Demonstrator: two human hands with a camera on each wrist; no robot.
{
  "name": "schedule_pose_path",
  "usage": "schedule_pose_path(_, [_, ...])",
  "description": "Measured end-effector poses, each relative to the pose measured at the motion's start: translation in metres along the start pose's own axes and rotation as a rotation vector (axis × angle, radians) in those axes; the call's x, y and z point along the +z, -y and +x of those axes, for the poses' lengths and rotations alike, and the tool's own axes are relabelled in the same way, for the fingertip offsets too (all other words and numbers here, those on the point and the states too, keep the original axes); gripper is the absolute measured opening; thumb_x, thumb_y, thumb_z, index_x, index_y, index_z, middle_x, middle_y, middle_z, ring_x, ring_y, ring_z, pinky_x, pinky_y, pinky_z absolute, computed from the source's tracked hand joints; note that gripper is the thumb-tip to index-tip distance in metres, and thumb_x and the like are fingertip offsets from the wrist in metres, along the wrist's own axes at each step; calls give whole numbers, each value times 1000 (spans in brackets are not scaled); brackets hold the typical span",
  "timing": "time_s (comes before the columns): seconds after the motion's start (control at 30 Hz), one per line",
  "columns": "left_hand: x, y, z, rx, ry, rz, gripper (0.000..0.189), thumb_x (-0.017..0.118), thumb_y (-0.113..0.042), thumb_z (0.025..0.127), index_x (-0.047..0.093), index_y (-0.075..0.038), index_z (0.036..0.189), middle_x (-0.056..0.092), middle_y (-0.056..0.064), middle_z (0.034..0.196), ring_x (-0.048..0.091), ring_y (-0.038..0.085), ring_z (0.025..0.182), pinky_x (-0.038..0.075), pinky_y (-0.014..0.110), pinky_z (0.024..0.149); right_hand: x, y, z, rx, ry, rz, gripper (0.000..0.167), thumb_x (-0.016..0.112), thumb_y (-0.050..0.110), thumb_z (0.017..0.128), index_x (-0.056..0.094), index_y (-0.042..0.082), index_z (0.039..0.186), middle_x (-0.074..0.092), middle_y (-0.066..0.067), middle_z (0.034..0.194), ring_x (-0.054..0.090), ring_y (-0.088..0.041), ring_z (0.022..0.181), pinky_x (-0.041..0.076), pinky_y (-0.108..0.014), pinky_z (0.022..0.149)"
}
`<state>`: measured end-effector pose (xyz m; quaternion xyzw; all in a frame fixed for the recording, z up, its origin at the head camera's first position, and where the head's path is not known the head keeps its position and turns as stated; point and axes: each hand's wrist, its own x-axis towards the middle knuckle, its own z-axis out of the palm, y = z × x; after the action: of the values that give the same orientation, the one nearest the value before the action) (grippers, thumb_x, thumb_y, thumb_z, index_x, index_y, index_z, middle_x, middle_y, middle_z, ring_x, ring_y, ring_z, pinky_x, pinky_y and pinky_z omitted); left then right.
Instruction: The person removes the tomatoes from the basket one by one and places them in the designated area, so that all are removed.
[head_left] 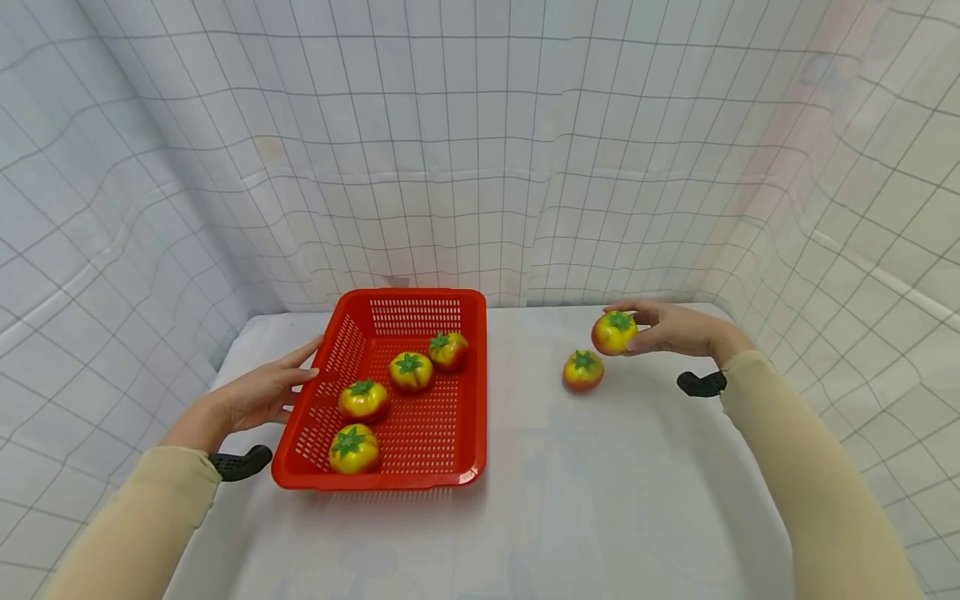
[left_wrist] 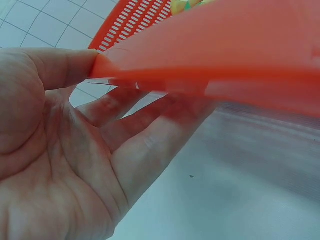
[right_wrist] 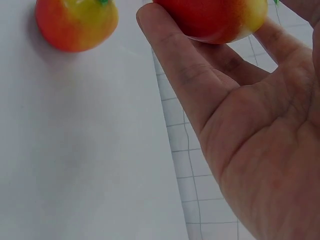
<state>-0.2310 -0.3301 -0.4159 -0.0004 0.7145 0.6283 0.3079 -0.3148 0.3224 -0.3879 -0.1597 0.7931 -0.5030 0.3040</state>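
Observation:
On the left of the table stands a red plastic basket (head_left: 420,481) with slotted walls. My left hand (head_left: 258,395) grips its left rim; in the left wrist view the thumb (left_wrist: 70,67) lies at the rim and the fingers reach beneath it. Several red-and-yellow tomatoes with green star-shaped tops, such as the nearest tomato (head_left: 354,450), sit inside. At the back right, my right hand (head_left: 678,328) holds another tomato (head_left: 613,333) between thumb and fingers, above the table in the right wrist view. Close to its left, a loose tomato (head_left: 582,371) rests on the table.
The white table (head_left: 570,517) reaches back to a grid-patterned white curtain (head_left: 480,167), which also encloses both sides. Black straps with a small camera part, like the right one (head_left: 702,384), sit at both wrists over cream sleeves.

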Motion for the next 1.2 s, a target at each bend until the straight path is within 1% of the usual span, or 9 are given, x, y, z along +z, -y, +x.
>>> schedule_pose_path(0.17, [0,1,0,1,-4,1,75,46,-28,111,-6,-41,163,21,27,163,63,36,119,54,56,92,-5,-17,-6,1,-12,37,68,71,9,94,39,17,155,46,-17,148,55,-35,127,49,-32,104])
schedule_pose_path(0.37, [0,1,0,0,-2,-3,75,46,-28,110,-6,-42,163,21,27,163,63,37,120,54,57,93,-8,-34,-12,26,-22,104,73,70,5,94,35,12,157,40,-22,150,54,-35,127,50,-35,104])
schedule_pose_path(0.57, [0,0,-1,0,-3,0,75,46,-28,110,-6,-41,163,21,27,163,63,37,119,54,57,92,-7,-50,-14,72,-53,148,75,71,2,93,35,11,158,35,-23,152,53,-32,128,51,-36,103])
schedule_pose_path(0.7, [1,-1,-1,0,-4,1,75,46,-28,110,-6,-41,163,21,27,163,63,37,119,54,57,93,-6,-62,-13,103,-57,180,76,72,3,92,35,10,158,32,-23,154,50,-30,128,51,-36,103])
schedule_pose_path(0.9, [0,0,-1,-3,-3,-2,75,46,-27,110,-6,-40,163,19,27,164,62,37,120,54,57,93,-4,-76,-14,128,-56,141,76,73,8,93,34,9,158,26,-25,158,50,-27,128,51,-34,103])
schedule_pose_path(1.2, [0,0,0,-3,2,-12,75,46,-27,110,-6,-41,163,21,26,163,63,36,120,54,57,93,3,-83,-14,157,-72,87,78,75,12,92,35,10,158,21,-28,160,47,-30,131,48,-32,104])
